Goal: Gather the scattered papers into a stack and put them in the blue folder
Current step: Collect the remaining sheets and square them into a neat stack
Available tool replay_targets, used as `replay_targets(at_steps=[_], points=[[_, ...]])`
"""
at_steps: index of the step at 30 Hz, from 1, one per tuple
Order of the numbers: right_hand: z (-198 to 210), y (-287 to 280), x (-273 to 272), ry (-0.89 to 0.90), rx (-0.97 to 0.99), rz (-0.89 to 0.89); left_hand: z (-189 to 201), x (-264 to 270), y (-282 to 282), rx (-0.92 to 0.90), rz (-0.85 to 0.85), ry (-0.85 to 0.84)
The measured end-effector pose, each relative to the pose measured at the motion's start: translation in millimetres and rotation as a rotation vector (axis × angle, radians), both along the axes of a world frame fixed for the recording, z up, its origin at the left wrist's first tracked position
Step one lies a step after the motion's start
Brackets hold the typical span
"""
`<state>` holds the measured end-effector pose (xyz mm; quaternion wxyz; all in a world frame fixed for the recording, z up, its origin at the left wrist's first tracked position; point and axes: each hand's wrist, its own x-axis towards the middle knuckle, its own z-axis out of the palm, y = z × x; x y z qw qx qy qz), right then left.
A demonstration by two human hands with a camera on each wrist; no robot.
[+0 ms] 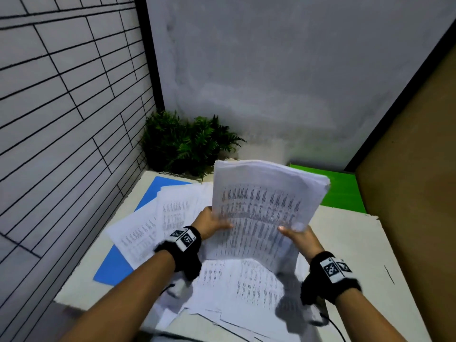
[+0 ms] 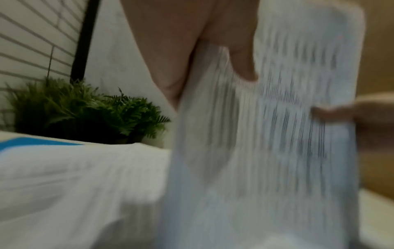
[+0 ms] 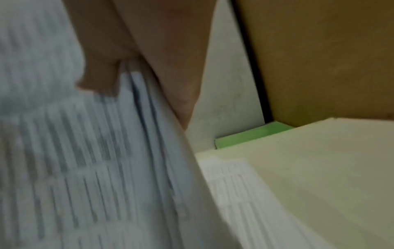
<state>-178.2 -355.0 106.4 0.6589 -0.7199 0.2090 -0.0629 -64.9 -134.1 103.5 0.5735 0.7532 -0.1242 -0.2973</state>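
Grey walls and a lined panel stand around my pale worktop (image 1: pixel 345 243), with a green plant (image 1: pixel 182 144) in the far left corner and a green sheet (image 1: pixel 343 191) at the far right. I hold a thick stack of papers (image 1: pixel 261 208) up off the worktop, tilted so the print faces me. My left hand (image 1: pixel 209 222) grips its left edge and my right hand (image 1: pixel 299 236) grips its right edge; on both, the thumb lies on the front and the fingers (image 2: pixel 170 67) curl round the back, so both are clamped on the stack. More loose papers (image 1: pixel 241 287) lie spread out under my hands on the near side, and others (image 1: pixel 153 225) lie to the left, on top of the blue folder (image 1: pixel 113 267). The folder is flat on the left of the worktop, mostly covered. I think the job is only partly done, since many sheets are not in my stack yet. To do this step well, I should hold the sides loosely enough that the sheets can slide, then tap the bottom edge down on a bare spot so the edges line up. If I squeeze too hard the paper may bend, and too soft, sheets may slip out. The wrist views are blurry, so small details are hard to see.
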Motion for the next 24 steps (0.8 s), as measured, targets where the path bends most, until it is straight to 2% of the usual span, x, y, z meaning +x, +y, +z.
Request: replay_targets(at_steps=[2, 3, 5, 7, 9, 11, 13, 15, 17, 19, 22, 24], points=[[-3.3, -1.9, -0.5, 0.047, -0.071, -0.135, -40.1, 11.7, 28.4, 0.262, -0.044, 0.017], [-0.2, -5.2, -0.5, 0.046, -0.092, -0.203, -55.4, 18.6, 46.0, 0.385, 0.024, 0.023], [11.0, -13.7, 0.6, 0.039, -0.119, -0.287, -77.8, 27.3, 86.7, 0.649, 0.292, 0.031], [14.8, -24.9, 2.6, 0.05, -0.146, -0.332, -98.9, 27.4, 126.0, 0.782, 0.562, 0.152], [14.5, -33.4, 3.9, 0.085, -0.175, -0.361, -115.8, 23.8, 151.8, 0.763, 0.687, 0.259], [14.6, -37.0, 3.9, 0.101, -0.2, -0.378, -123.8, 20.8, 158.0, 0.734, 0.75, 0.297], [14.7, -35.3, 4.4, 0.112, -0.213, -0.381, -123.9, 24.2, 152.5, 0.591, 0.833, 0.292], [14.9, -31.8, 4.2, 0.123, -0.203, -0.387, -123.5, 29.0, 144.3, 0.367, 0.881, 0.223], [15.0, -29.9, 3.4, 0.125, -0.207, -0.393, -118.6, 28.9, 134.4, 0.212, 0.853, 0.144], [14.9, -30.3, 1.6, 0.137, -0.215, -0.397, -111.9, 25.9, 118.6, 0.169, 0.679, 0.121], [13.1, -31.7, -1.8, 0.174, -0.224, -0.406, -102.7, 19.6, 92.5, 0.268, 0.423, 0.176], [13.0, -32.0, -3.9, 0.194, -0.231, -0.412, -105.4, 17.9, 84.1, 0.35, 0.34, 0.188]])
